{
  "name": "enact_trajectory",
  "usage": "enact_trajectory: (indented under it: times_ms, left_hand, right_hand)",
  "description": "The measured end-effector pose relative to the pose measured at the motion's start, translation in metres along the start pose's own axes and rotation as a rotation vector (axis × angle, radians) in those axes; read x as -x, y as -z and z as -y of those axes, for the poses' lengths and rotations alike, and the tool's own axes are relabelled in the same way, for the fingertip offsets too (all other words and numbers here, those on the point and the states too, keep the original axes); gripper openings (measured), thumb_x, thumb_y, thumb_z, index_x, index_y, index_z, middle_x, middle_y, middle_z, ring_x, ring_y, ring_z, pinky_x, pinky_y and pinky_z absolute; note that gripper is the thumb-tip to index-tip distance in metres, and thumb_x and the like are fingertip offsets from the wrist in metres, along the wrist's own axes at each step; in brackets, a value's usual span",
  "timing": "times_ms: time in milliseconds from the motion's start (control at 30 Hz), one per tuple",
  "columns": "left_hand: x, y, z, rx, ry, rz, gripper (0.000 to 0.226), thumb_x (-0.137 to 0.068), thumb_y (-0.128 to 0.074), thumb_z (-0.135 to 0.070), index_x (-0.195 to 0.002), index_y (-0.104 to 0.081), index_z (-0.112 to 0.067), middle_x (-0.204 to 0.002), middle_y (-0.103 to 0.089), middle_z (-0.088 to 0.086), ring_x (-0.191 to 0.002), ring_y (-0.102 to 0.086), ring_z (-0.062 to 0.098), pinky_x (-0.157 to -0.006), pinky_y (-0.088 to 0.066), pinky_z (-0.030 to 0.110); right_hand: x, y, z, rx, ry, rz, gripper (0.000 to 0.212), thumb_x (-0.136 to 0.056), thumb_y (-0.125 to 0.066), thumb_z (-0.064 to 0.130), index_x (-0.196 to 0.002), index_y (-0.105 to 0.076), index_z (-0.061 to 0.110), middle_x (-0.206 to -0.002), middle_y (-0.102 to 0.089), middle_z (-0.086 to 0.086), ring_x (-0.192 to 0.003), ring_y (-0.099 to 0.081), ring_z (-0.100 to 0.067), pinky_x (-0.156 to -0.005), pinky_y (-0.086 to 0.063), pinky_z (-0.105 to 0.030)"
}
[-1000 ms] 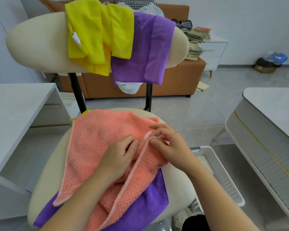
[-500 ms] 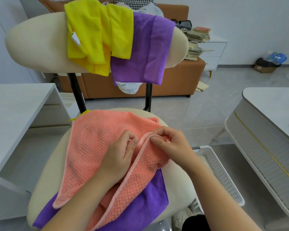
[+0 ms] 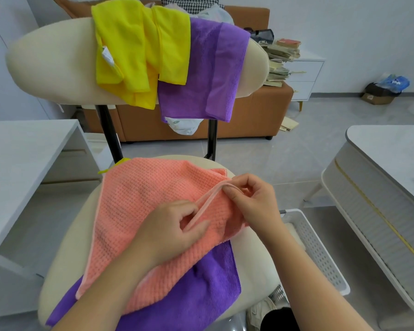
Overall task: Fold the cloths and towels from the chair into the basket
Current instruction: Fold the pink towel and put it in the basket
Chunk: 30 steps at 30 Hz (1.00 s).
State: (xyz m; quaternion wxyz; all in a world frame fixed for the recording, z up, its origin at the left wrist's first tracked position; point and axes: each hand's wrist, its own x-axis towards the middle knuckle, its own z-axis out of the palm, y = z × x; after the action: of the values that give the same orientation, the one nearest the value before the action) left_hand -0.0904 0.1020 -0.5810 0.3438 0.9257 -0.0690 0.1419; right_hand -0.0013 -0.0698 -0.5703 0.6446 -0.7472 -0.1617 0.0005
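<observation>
Fingers of both hands pinching coral towel (image 3: pixel 139 206) hem, white tag (image 3: pixel 105 54) on yellow cloth (image 3: pixel 139 53) unreadable

Salmon waffle-weave towel (image 3: pixel 148 211), purple cloth (image 3: pixel 201 297) beneath, yellow cloth (image 3: pixel 139 53) (backrest), white perforated basket (image 3: pixel 320 254)

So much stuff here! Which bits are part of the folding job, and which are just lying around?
Part of the job:
- peach towel, pinched by left hand and right hand
- purple cloth under it
- yellow cloth and purple cloth on the backrest
- chair
- white basket

Lying about:
- stack of books
- sofa
- cardboard box
</observation>
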Motion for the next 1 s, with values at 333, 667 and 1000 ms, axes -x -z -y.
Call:
enact_trajectory:
  times_ms: [333,667,1000]
  left_hand:
    - [0.017,0.048,0.021,-0.37,0.23,-0.038,0.024,-0.085,-0.047,-0.042,-0.07,-0.054,-0.024,-0.077,-0.056,-0.01,-0.074,-0.052,0.01,-0.06,-0.039,0.028]
    - [0.033,0.073,0.053,-0.097,0.378,-0.242,0.006,-0.086,-0.066,-0.02,-0.081,-0.068,-0.019,-0.08,-0.064,-0.004,-0.074,-0.055,0.014,-0.065,-0.038,0.015]
    - [0.034,0.074,0.054,0.26,0.489,-0.53,0.012,-0.08,-0.071,-0.022,-0.071,-0.063,-0.021,-0.066,-0.063,-0.006,-0.066,-0.058,0.022,-0.053,-0.05,0.041]
  right_hand:
    - [-0.014,0.019,-0.01,0.011,-0.208,-0.287,0.011,-0.082,-0.069,0.01,-0.073,-0.065,0.014,-0.073,-0.065,0.004,-0.07,-0.057,-0.005,-0.066,-0.045,-0.018]
    - [-0.016,0.036,-0.013,-0.095,-0.283,-0.385,0.011,-0.084,-0.067,0.006,-0.076,-0.064,0.014,-0.076,-0.063,0.001,-0.07,-0.056,-0.005,-0.056,-0.045,-0.009]
    - [-0.011,0.045,-0.015,-0.093,-0.279,-0.269,0.006,-0.084,-0.068,0.007,-0.08,-0.064,0.01,-0.078,-0.063,-0.002,-0.075,-0.057,-0.013,-0.069,-0.048,-0.025]
